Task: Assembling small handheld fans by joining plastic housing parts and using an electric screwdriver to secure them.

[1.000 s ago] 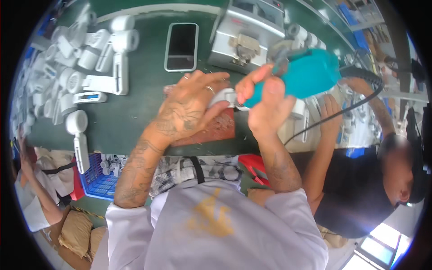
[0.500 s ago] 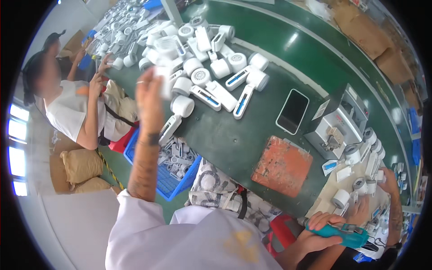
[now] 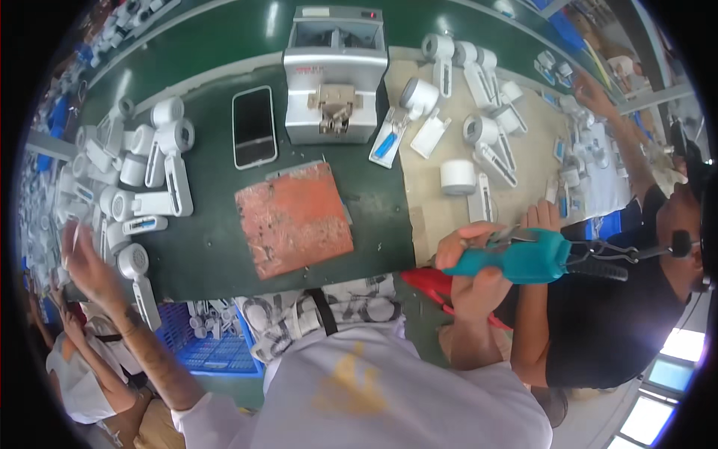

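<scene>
My right hand [image 3: 473,273] is wrapped round a teal electric screwdriver [image 3: 520,257], held level over the right edge of the table. A metal hook and a dark cord join its rear end. My left hand [image 3: 90,263] is at the far left, beside a heap of white handheld fans [image 3: 133,168]. Its fingers look stretched out and apart, with no part visible in them, though the picture is soft there. The nearest fan [image 3: 134,263] lies just right of that hand. Some fan handles show a blue strip inside.
A worn orange board [image 3: 295,221] lies mid-table, with a phone [image 3: 254,127] and a grey metal machine [image 3: 335,90] behind it. More fans [image 3: 458,177] rest on cardboard [image 3: 426,217]. A blue crate [image 3: 224,355] stands below. Co-workers sit on both sides, the right-hand one [image 3: 613,299] close by.
My view has turned to the right. A white part showed at my left hand before; now none is visible in it. The screwdriver is still in my right hand.
</scene>
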Demonstrator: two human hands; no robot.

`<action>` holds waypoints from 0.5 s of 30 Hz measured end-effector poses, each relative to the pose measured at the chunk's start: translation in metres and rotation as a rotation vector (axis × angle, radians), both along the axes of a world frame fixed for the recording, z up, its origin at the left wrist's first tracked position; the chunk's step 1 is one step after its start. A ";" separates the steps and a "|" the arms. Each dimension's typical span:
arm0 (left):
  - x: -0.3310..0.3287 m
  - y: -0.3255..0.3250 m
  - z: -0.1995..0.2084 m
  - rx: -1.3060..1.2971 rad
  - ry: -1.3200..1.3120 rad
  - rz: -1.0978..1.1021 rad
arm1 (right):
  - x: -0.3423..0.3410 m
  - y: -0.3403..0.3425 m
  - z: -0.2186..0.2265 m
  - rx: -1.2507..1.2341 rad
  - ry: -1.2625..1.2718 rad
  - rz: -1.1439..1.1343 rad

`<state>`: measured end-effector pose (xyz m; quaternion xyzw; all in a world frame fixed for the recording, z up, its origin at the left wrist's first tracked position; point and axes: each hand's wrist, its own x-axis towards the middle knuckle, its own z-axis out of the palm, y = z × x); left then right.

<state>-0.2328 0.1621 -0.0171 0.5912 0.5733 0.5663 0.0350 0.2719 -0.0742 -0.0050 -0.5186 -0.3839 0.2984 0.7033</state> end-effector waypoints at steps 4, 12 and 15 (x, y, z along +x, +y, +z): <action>0.263 -0.064 0.050 -0.304 0.193 -0.578 | 0.011 -0.016 0.002 -0.027 -0.113 -0.152; 0.469 -0.163 0.003 -0.166 0.581 -1.226 | 0.050 -0.056 0.008 0.020 -0.156 -0.287; 0.502 -0.170 -0.031 -0.080 0.642 -1.124 | 0.053 -0.062 0.011 -0.026 -0.184 -0.323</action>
